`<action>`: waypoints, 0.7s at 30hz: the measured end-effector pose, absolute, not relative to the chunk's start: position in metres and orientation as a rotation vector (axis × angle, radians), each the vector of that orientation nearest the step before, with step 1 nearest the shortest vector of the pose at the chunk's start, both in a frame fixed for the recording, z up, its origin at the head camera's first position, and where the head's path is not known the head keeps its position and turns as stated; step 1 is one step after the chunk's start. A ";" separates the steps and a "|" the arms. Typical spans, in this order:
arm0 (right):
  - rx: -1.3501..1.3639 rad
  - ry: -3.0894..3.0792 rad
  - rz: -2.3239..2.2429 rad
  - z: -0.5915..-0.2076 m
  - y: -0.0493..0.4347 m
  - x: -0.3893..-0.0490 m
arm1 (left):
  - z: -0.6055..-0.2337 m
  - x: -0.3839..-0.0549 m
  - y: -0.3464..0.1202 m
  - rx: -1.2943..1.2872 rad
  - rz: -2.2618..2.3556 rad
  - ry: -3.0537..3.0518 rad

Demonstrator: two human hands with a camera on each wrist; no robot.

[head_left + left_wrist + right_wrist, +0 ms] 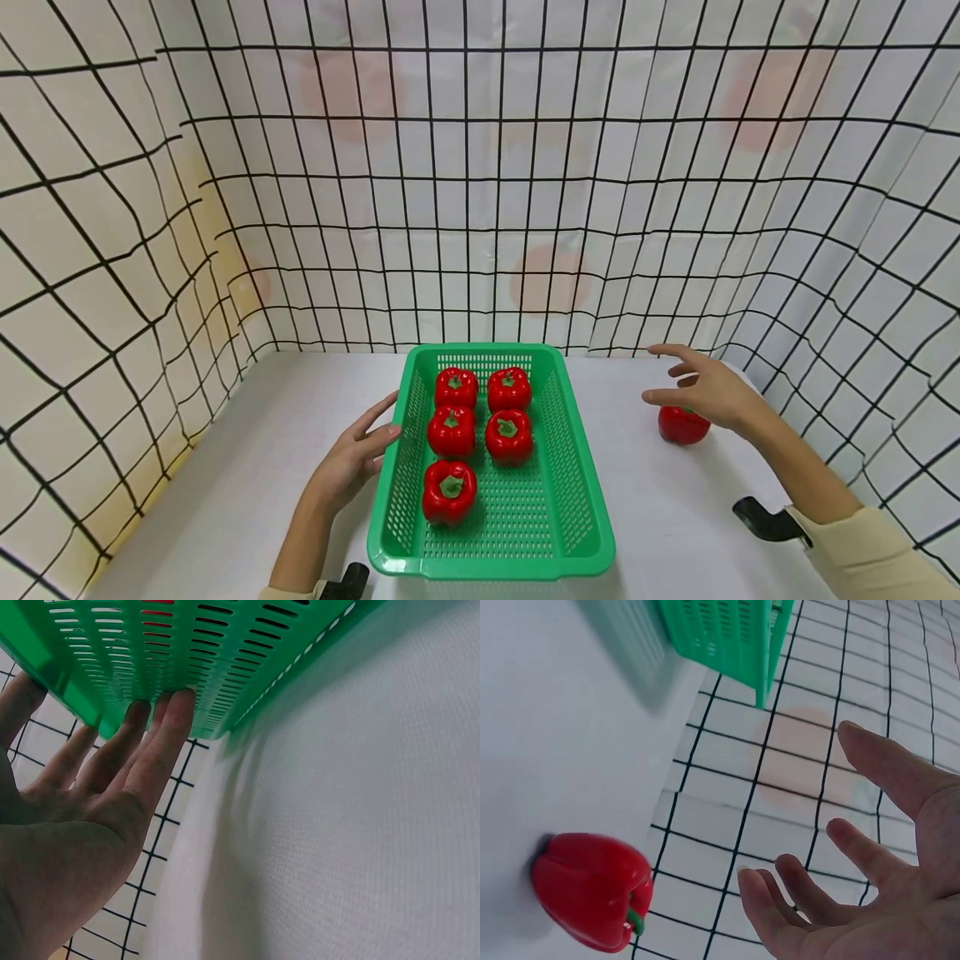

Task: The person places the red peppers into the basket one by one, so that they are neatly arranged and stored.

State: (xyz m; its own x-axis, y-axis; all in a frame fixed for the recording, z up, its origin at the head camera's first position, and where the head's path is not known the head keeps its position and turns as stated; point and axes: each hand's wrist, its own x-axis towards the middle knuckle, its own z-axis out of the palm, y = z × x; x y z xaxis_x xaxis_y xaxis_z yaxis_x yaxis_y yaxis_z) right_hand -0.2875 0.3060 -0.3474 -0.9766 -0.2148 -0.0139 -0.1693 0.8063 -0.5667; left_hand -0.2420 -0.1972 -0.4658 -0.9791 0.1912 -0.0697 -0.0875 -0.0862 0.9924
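My left hand [350,460] is at the left side of a green plastic basket [588,483]. In the left wrist view its nearly straight fingers [160,750] lie against the slotted side wall, with the thumb near the rim. Several red bell peppers stand inside, including a front one [449,492] and a back right one [509,389]. Over a single red bell pepper [684,427] on the right of the table hovers my right hand [712,390], fingers spread. The right wrist view shows a gap between that hand and the pepper [592,891], whose green stem is visible.
A white cloth-covered table [277,417] lies under everything. Black wire grid [480,208] encloses the back and both sides, with pale sheets behind it. The right part of the basket's floor [517,525] shows bare. Each wrist wears a black device [767,518].
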 end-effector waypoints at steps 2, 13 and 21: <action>-0.292 2.911 -0.922 -0.351 0.314 -0.289 | -0.466 -0.242 -0.197 0.116 2.179 1.985; -0.153 2.786 -1.143 -0.378 0.353 -0.304 | -0.465 -0.241 -0.198 0.102 2.179 1.981; -0.075 2.683 -1.305 -0.395 0.374 -0.309 | -0.465 -0.241 -0.199 0.132 2.179 1.976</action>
State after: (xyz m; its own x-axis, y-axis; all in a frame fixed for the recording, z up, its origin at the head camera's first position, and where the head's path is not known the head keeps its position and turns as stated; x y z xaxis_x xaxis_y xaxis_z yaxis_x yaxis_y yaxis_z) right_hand -0.3094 0.3735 -0.3954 -0.9864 -0.1135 -0.1188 0.0234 0.6186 -0.7854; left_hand -0.2414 -0.1986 -0.4646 -0.9766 0.2045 -0.0660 -0.0855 -0.0884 0.9924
